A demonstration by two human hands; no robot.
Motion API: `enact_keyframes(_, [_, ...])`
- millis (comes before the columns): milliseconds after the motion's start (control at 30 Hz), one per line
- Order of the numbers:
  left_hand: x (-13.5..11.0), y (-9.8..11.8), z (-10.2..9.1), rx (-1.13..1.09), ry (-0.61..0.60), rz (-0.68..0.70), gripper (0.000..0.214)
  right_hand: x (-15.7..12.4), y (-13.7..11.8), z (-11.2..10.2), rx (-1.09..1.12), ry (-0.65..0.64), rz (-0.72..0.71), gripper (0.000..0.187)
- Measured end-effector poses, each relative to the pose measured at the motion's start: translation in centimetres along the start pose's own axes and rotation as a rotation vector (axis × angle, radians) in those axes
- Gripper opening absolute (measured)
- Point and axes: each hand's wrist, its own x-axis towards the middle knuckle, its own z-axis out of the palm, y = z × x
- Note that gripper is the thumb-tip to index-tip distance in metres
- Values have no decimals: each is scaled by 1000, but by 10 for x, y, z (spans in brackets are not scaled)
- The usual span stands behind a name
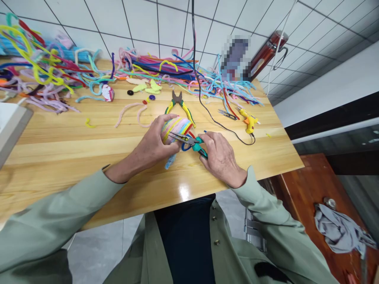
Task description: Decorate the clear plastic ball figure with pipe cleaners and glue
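My left hand (155, 142) is wrapped round a striped bundle of pastel pipe cleaners (177, 127) resting on the wooden table (89, 146). My right hand (220, 157) grips the teal handles of a pair of needle-nose pliers (189, 141). The plier tips point left and touch the bundle beside my left thumb. A blue pipe-cleaner loop sits under the pliers. A pale blue tail of the bundle hangs below my left hand.
Yellow-handled pliers (179, 103) lie just behind the bundle. A yellow glue gun (249, 123) with its black cord, and small snips (227, 114), lie to the right. Heaps of coloured pipe cleaners (44, 67) cover the table's far side. A grey cloth (340, 232) lies on a red bench.
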Motion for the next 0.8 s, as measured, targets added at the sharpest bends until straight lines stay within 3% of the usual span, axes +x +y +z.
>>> enact_keyframes(467, [-1, 4, -1, 29, -17, -26, 72, -1, -3, 0, 18, -38, 39, 48])
enact_keyframes(800, [-1, 8, -1, 33, -21, -64, 69, -1, 3, 7, -8, -25, 42, 29])
